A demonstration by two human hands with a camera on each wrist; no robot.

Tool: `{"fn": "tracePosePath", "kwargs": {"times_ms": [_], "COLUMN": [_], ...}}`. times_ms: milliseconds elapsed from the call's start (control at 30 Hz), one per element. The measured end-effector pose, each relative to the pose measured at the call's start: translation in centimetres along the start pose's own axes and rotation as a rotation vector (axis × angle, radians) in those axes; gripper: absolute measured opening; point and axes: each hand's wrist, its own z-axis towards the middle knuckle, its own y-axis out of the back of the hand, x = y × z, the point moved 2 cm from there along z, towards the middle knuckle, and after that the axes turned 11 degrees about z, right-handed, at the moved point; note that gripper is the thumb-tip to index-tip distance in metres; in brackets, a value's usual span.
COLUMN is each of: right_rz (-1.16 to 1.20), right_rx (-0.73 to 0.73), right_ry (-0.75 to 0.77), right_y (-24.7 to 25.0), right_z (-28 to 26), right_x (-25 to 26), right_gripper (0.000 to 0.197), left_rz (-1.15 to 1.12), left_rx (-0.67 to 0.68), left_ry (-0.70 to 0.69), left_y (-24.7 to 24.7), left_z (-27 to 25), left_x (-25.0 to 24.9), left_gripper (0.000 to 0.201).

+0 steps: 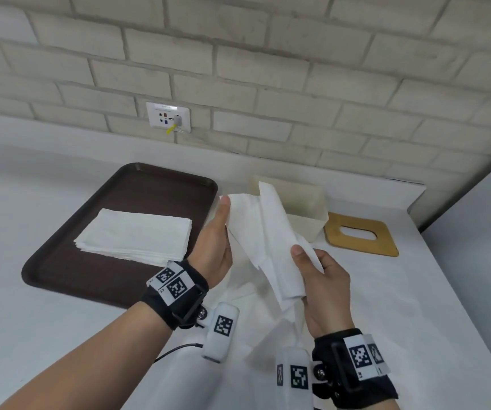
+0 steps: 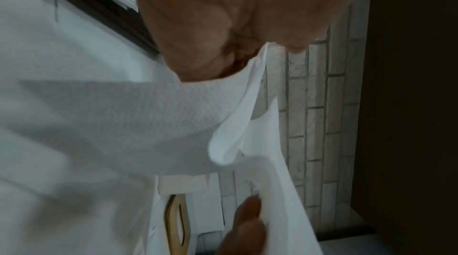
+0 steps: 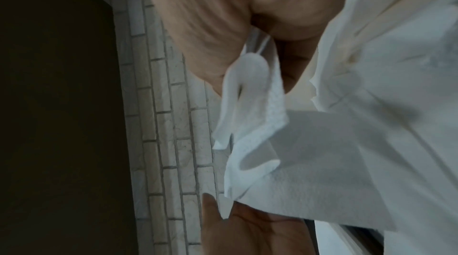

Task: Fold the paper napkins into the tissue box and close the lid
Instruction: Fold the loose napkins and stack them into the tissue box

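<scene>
Napkin: one white napkin (image 1: 270,241) held up mid-frame, in front of the open tissue box (image 1: 303,208).
Left hand (image 1: 216,250): thumb pinches its upper-left corner.
Right hand (image 1: 324,288): thumb and fingers clamp the lower-right end.
Stack: folded napkins (image 1: 134,236) on the brown tray (image 1: 69,261), left.
Lid: wooden lid (image 1: 361,236) — flat, right of box.

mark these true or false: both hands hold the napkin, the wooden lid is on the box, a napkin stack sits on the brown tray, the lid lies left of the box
1. Both the left hand and the right hand hold the crumpled white paper napkin. True.
2. The flat wooden lid with the oval slot sits closed on the cream open-topped tissue box. False: it lies on the white counter and the box is open.
3. A stack of folded white napkins rests on the dark brown plastic tray. True.
4. The lid lies left of the box. False: it lies to its right.
</scene>
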Motion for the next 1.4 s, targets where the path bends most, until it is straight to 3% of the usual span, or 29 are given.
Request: {"fn": "tracePosePath", "kwargs": {"times_ms": [100, 333, 667, 867, 967, 1033, 1100, 1167, 1233, 1400], "right_rz": [0.012, 0.018, 0.049, -0.183, -0.24, -0.301, -0.387, -0.431, -0.409, -0.166], "right_rx": [-0.005, -0.018, 0.05, 0.114, 0.182, 0.231, 0.261, 0.219, 0.164, 0.101], "right_ry": [0.005, -0.029, -0.119, -0.109, -0.167, -0.183, -0.169, -0.109, -0.083, -0.182], "right_y": [-0.3, 0.6, 1.5, 0.5, -0.1, -0.6, -1.1, -1.3, -1.2, 0.1], "right_z": [-0.1, -0.2, -0.2, 0.4, 0.8, 1.1, 1.4, 1.7, 1.8, 2.6], "right_x": [-0.3, -0.7, -0.2, -0.5, -0.5, -0.5, -0.3, 0.1, 0.6, 0.8], "right_gripper": [0.006, 0.009, 0.012, 0.05, 0.099, 0.12, 0.105, 0.054, 0.022, 0.012], "left_rz": [0.1, 0.217, 0.282, 0.464, 0.569, 0.62, 0.642, 0.605, 0.555, 0.414], "left_rx": [0.009, -0.146, -0.167, -0.241, -0.243, -0.239, -0.231, -0.241, -0.267, -0.32], "left_ry": [-0.065, -0.156, -0.177, -0.172, -0.169, -0.177, -0.195, -0.213, -0.227, -0.22], "left_y": [-0.1, 0.3, 0.9, 1.4, 1.6, 1.6, 1.7, 1.9, 2.2, 3.0], "left_z": [0.0, 1.5, 2.3, 2.2, 2.1, 1.8, 1.7, 1.7, 1.7, 2.0], "left_x": [1.1, 2.5, 1.1, 1.4, 1.2, 1.0, 0.7, 0.5, 0.3, -0.3], "left_gripper": [0.028, 0.022, 0.019, 0.008, 0.004, 0.003, 0.004, 0.014, 0.021, 0.014]}}
